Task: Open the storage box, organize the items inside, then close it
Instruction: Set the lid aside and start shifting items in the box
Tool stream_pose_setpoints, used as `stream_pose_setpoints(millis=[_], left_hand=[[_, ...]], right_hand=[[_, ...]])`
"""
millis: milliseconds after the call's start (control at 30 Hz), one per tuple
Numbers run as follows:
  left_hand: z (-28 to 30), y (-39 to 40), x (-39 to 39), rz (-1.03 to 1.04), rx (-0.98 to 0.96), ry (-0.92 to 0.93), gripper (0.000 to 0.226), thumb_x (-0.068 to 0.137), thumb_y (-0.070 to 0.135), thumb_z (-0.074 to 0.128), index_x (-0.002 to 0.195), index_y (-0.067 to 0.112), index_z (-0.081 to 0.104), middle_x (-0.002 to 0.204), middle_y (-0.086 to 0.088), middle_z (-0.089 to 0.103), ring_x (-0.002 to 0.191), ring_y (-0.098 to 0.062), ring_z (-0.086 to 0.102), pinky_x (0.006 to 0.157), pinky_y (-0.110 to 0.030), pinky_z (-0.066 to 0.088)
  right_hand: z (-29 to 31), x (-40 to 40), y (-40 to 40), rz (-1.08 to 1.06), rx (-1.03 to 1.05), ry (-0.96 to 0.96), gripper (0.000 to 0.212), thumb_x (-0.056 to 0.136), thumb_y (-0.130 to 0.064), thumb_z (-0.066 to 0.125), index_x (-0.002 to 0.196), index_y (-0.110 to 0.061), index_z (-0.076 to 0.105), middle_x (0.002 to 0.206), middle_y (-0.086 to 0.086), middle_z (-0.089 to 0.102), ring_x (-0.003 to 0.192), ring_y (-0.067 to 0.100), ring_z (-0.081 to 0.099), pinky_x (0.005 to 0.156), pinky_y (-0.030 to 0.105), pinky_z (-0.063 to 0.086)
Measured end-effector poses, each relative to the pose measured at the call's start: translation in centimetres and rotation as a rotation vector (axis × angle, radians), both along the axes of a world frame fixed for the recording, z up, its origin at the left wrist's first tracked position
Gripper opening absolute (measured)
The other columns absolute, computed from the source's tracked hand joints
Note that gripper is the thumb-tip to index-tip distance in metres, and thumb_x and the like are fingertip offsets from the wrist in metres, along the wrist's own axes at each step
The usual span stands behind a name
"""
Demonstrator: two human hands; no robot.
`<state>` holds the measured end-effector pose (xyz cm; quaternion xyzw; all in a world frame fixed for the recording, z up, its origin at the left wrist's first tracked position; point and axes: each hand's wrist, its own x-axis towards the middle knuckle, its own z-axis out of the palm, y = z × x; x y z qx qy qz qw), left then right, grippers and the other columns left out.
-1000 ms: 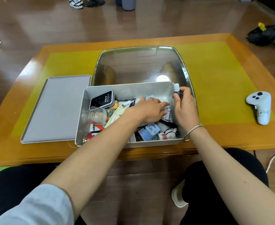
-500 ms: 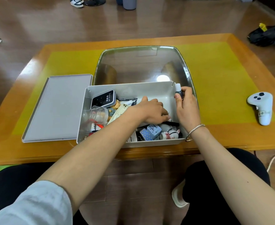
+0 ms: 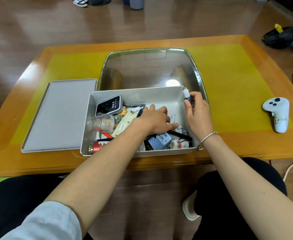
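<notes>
The grey storage box (image 3: 137,94) stands open near the table's front edge, full of small items. Its flat lid (image 3: 62,115) lies just left of it. My left hand (image 3: 154,121) reaches into the middle of the box, fingers spread over the items and touching small white batteries (image 3: 180,128). My right hand (image 3: 196,113) is at the box's far right corner and pinches a small bottle (image 3: 187,95) with a white cap. A black Wi-Fi device (image 3: 110,105), a clear plastic cup (image 3: 103,122), a red cylinder (image 3: 97,147) and a blue dotted box (image 3: 153,143) lie inside.
A glass-topped metal tray (image 3: 152,68) sits right behind the box. A white game controller (image 3: 277,113) lies on the yellow mat at the right. The wooden table (image 3: 246,148) edge runs just in front of the box, above my knees.
My left hand slid a little toward me and to the right inside the box, onto the batteries. My right hand kept the small bottle at the far right corner.
</notes>
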<state>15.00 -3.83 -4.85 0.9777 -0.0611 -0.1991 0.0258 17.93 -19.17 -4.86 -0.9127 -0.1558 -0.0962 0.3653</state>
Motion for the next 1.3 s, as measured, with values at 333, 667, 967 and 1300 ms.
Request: stream_pose_setpoints(millis=[333,667,967,1300], left_hand=[[-1.1,0.7,0.1,0.075,-0.163,-0.023,0.052,0.096,0.062,0.027,0.135,0.034,0.048,0.155,0.005,0.021,0.134,-0.035,0.028,0.106,-0.051,0.021],[0.2,1.0,-0.2,0.127,-0.373,-0.573,0.084,0.081,0.047,0.069,0.149,0.025,0.025,0.133,-0.001,0.049,0.12,-0.023,0.045,0.094,-0.038,0.031],[-0.1,-1.0,0.8,0.135,-0.366,-0.615,0.057,0.083,0.04,0.066,0.133,0.019,0.047,0.122,0.001,0.054,0.114,-0.02,0.046,0.084,-0.032,0.028],[-0.4,-0.8,2.6,0.242,-0.381,-0.456,0.05,0.081,0.026,0.065,0.127,0.02,0.045,0.121,0.001,0.059,0.111,-0.026,0.048,0.087,-0.038,0.036]], right_hand=[[0.5,-0.2,0.0,0.06,-0.001,-0.02,0.025,0.091,-0.026,0.058,0.113,-0.014,0.058,0.093,0.0,0.058,0.103,0.027,0.049,0.088,0.046,0.042],[0.6,0.5,0.5,-0.032,-0.113,-0.118,0.025,0.08,-0.046,0.067,0.095,-0.026,0.067,0.076,-0.014,0.06,0.09,0.016,0.048,0.068,0.027,0.013],[0.7,0.6,0.6,-0.044,-0.108,-0.033,0.03,0.072,-0.052,0.072,0.089,-0.029,0.067,0.069,-0.015,0.061,0.09,0.013,0.048,0.071,0.028,0.019],[0.6,1.4,0.2,-0.054,0.102,0.04,0.027,0.097,-0.03,0.044,0.112,-0.012,0.057,0.118,0.004,0.052,0.104,0.018,0.052,0.096,0.045,0.042]])
